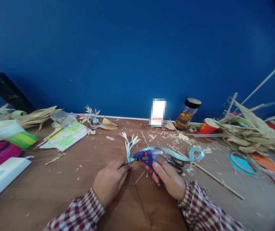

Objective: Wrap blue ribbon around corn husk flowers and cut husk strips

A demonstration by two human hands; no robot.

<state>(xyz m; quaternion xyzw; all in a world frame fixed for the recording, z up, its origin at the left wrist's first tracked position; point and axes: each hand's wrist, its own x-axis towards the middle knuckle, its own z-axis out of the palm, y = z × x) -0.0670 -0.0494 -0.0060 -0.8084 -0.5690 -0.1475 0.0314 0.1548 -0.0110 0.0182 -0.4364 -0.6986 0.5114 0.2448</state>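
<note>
R hand (pixel 168 180) grips dk-blue glue gun (pixel 145 156) — L hand (pixel 112 181) pinches white-petaled flower (pixel 128 147), lt-blue stem (pixel 129 154).

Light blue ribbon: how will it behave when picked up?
The light blue ribbon should be floppy, given its loose curve and curl. Probably light, being a thin strip. It may snag near the glue gun beside it.

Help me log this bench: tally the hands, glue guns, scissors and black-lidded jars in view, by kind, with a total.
Hands: 2 (left hand, right hand)
Glue guns: 1 (blue glue gun, held in the right hand)
Scissors: 1 (dark-handled scissors)
Black-lidded jars: 1 (jar near the wall)
Total: 5
</note>
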